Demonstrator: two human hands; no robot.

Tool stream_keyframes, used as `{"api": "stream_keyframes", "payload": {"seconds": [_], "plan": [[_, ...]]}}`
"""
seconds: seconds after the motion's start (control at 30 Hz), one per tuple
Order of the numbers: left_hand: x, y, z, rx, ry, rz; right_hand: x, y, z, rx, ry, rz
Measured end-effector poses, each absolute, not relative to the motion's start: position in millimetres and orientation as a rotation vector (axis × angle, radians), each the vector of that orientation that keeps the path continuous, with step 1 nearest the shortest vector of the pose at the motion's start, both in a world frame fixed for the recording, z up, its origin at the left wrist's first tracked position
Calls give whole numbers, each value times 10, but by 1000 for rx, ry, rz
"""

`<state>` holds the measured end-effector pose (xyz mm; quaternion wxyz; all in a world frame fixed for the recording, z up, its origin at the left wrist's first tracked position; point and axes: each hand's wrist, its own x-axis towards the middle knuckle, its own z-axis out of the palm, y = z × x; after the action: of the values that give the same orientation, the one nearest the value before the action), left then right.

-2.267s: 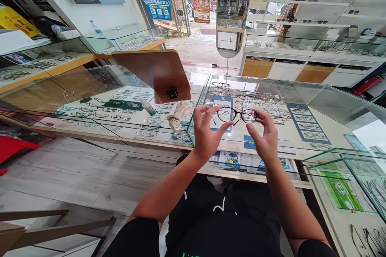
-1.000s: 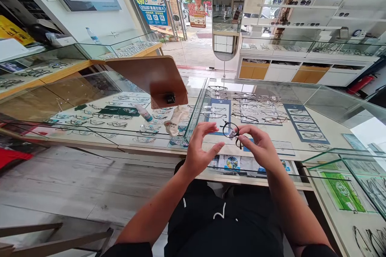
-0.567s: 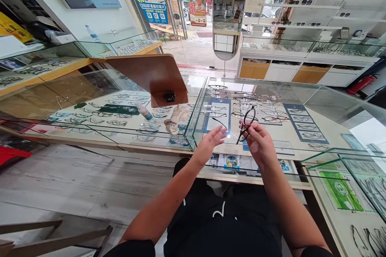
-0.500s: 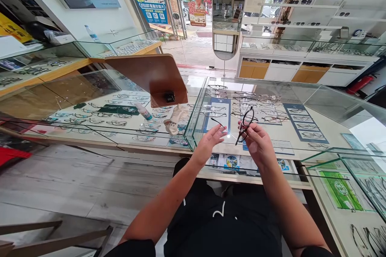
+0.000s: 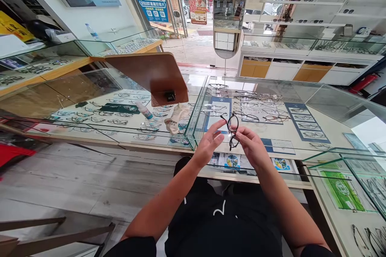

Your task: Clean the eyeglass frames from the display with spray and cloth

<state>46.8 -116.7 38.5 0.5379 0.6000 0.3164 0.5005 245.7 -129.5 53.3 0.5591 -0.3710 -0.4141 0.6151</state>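
A pair of black round-rimmed glasses (image 5: 233, 128) is held upright over the glass display counter (image 5: 301, 144). My right hand (image 5: 251, 148) pinches the frame from the right side, fingers closed on it. My left hand (image 5: 209, 144) is beside the glasses on the left, its fingers extended and touching the frame's left edge. Both forearms reach up from my lap over black shorts.
Rows of spectacles lie inside the counter. A small spray bottle (image 5: 144, 111) and a white cloth (image 5: 176, 118) rest on the left glass case, beside a brown tilted mirror back (image 5: 150, 74). A standing mirror (image 5: 227, 12) and wall shelves are behind.
The glasses went from being held wide by both hands to turned on edge in the right hand. They have shifted left and lower, and the left hand has come up against them.
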Motion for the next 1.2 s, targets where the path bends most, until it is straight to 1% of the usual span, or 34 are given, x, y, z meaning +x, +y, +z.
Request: {"api": "stream_keyframes", "payload": {"seconds": [0.13,0.2,0.3,0.37,0.5,0.67,0.77,0.93,1.07,1.2], "plan": [[485,-1185,386,1506,724,1163,2417,-1292,535,-893,-985,1469],[517,-1231,414,1518,829,1266,2407,-1281,512,-920,-984,1399],[576,-1323,493,1625,1106,1525,2400,-1260,465,-985,-1010,1250],[612,-1366,551,1714,1216,1544,2387,-1257,439,-1019,-1054,1155],[666,-1359,609,1722,1206,1390,2310,-1299,426,-1064,-1185,931],[687,-1286,580,1619,1192,1341,2203,-1376,434,-1128,-1287,713],[685,-1240,543,1574,1236,1332,2186,-1403,420,-1136,-1357,636],[661,-1093,540,1560,1300,1277,2204,-1444,426,-1112,-1466,612],[536,-830,806,1794,1320,1134,2412,-1401,490,-1110,-1547,570],[348,-314,1301,2127,1433,766,2985,-1168,459,-1274,-1622,468]]}}
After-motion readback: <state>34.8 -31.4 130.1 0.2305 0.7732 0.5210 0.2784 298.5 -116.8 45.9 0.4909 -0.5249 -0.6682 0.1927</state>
